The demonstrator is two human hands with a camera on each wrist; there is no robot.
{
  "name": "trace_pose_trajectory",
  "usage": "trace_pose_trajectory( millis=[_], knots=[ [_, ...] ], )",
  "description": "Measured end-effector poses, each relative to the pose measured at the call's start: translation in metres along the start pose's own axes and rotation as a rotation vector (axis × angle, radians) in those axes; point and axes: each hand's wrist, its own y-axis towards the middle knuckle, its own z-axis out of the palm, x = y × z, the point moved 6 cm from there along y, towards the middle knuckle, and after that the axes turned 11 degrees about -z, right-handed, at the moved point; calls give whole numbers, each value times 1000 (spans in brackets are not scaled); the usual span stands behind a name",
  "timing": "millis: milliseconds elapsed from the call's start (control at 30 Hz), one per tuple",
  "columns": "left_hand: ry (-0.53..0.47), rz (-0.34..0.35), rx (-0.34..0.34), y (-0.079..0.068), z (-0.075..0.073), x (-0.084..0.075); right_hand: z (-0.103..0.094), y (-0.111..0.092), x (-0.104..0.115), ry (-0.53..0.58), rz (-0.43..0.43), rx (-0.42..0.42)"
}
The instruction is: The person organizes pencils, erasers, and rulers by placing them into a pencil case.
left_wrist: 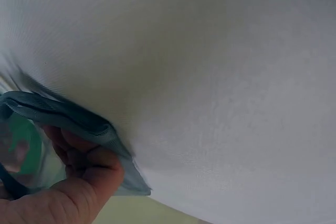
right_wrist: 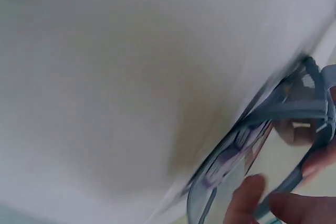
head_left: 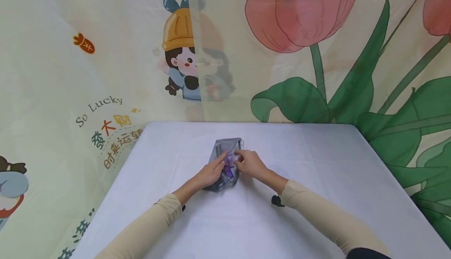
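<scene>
A grey see-through zip pouch (head_left: pixel 225 144) with darker trim lies near the middle of the white table. Purple items (head_left: pixel 229 171) show through its side. My left hand (head_left: pixel 210 172) holds the pouch along its left side; in the left wrist view its fingers (left_wrist: pixel 102 163) curl at the grey-blue fabric edge. From the right, my right hand (head_left: pixel 251 163) pinches the pouch's edge with bent fingers. Up close in the right wrist view, the fingertips (right_wrist: pixel 249 192) are at the trim (right_wrist: pixel 283 109), and the pouch's mouth gapes there.
White cloth covers the table (head_left: pixel 303 149), whose far edge meets a printed curtain (head_left: pixel 225 110) with tulips and cartoon figures. A small black object (head_left: pixel 276 200) shows beside the right sleeve (head_left: pixel 317 208). The left sleeve (head_left: pixel 151 222) crosses the table's near left.
</scene>
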Motion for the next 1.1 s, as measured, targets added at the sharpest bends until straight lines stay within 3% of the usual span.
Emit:
trace_pose_trajectory(
  millis=[267,433,567,667,1100],
  knots=[
    [-25,-85,15,3,-2,5,-31,-37,-7,-384,-123,12],
    [-29,-96,10,4,-1,5,-42,-60,-20,-544,-160,7],
    [-36,-100,10,2,1,5,-46,-73,-37,-647,-143,20],
    [-35,-106,12,1,2,6,-50,-78,-48,-675,-131,15],
    [-20,-75,11,2,0,7,-72,-102,-84,-587,-45,6]
  ],
)
